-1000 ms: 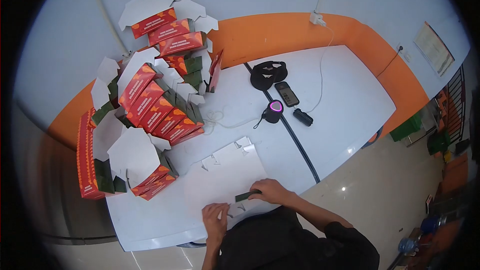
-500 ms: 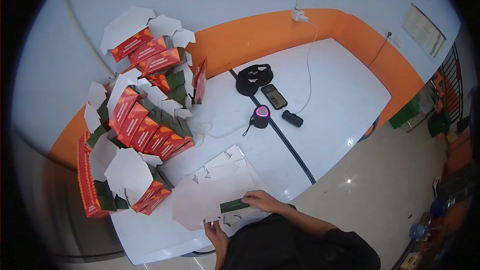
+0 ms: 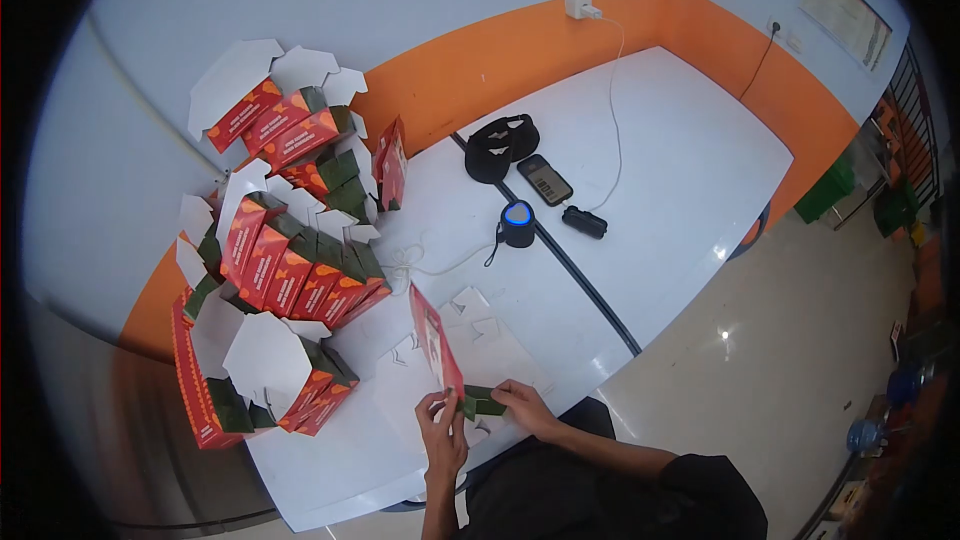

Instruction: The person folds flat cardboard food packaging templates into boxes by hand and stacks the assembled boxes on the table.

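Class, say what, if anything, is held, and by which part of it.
A carton: the left hand holds its near end, the right hand its green flap.

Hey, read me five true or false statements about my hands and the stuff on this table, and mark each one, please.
1. The right hand grips a green flap. True.
2. The left hand is empty. False: the left hand holds the lower end of a red carton.
3. The phone lies beside a black cap. True.
4. The lit gadget glows red. False: the lit gadget glows blue.
5. Stacked cartons fill the picture's left side. True.
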Demonstrator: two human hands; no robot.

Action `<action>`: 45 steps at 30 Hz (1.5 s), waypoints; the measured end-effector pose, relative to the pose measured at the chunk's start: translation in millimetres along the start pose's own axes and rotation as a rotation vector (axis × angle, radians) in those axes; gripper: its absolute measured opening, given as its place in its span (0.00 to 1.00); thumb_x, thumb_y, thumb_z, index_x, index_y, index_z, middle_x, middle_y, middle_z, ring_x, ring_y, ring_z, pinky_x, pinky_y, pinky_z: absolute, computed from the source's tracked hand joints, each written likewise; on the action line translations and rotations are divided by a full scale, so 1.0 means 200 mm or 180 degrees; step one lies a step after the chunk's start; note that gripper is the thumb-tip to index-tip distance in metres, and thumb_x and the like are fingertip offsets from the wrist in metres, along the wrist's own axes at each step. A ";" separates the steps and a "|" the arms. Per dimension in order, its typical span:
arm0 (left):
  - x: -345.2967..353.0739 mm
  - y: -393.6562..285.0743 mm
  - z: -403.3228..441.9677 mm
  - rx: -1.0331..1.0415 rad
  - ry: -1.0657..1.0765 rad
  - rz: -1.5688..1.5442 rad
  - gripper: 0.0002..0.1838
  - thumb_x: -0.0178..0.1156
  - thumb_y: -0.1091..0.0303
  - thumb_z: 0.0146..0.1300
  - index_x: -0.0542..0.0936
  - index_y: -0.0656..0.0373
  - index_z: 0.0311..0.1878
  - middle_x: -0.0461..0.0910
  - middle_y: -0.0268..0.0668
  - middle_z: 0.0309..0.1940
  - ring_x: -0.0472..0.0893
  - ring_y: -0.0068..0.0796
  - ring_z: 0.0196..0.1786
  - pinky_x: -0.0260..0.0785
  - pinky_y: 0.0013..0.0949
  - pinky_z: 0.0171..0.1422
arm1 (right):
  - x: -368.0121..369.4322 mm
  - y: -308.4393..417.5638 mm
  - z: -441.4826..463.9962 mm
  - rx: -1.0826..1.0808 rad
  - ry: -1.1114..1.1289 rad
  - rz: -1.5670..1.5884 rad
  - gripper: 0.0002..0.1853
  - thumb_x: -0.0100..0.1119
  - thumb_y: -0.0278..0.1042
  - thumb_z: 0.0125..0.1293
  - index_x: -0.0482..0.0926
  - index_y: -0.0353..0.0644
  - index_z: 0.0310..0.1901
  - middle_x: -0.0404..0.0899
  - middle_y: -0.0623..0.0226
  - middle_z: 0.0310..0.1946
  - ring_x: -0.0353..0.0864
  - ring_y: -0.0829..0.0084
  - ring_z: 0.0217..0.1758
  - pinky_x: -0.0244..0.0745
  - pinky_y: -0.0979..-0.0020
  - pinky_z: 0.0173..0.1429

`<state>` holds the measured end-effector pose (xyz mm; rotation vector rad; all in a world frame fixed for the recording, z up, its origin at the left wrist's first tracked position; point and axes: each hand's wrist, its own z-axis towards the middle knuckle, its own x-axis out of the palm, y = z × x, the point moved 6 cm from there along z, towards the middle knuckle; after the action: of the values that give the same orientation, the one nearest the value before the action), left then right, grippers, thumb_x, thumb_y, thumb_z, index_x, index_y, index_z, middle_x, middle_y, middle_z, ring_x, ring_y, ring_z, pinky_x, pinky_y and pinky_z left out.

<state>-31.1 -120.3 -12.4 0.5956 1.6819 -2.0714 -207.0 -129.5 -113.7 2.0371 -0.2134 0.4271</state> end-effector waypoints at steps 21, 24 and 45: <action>-0.04 0.02 0.02 0.0015 -0.0407 0.0192 0.15 0.64 0.74 0.72 0.84 0.54 0.60 0.79 0.54 0.52 0.86 0.52 0.52 0.82 0.45 0.52 | 0.22 0.34 0.00 -0.1627 0.0121 -0.1635 0.11 0.65 0.34 0.74 0.80 0.34 0.47 0.85 0.53 0.37 0.85 0.59 0.38 0.77 0.63 0.44; -0.08 0.01 0.04 -0.0356 0.0019 0.0134 0.14 0.64 0.72 0.72 0.85 0.53 0.59 0.80 0.54 0.52 0.86 0.54 0.50 0.79 0.47 0.53 | 0.26 0.35 0.02 -0.1810 0.0463 -0.1680 0.11 0.64 0.35 0.74 0.79 0.35 0.47 0.84 0.52 0.37 0.83 0.54 0.40 0.76 0.58 0.48; -0.29 0.12 -0.03 -0.0850 -0.0800 -0.0969 0.08 0.60 0.68 0.79 0.78 0.63 0.53 0.74 0.39 0.48 0.76 0.26 0.47 0.73 0.30 0.50 | 0.58 0.76 -0.05 -0.3086 0.1082 -0.3023 0.14 0.66 0.36 0.71 0.84 0.47 0.56 0.81 0.72 0.60 0.77 0.67 0.67 0.46 0.41 0.85</action>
<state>30.5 -115.9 -0.6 -0.0072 1.9429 -1.9649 -151.8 -190.1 58.4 0.9103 0.6326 0.0183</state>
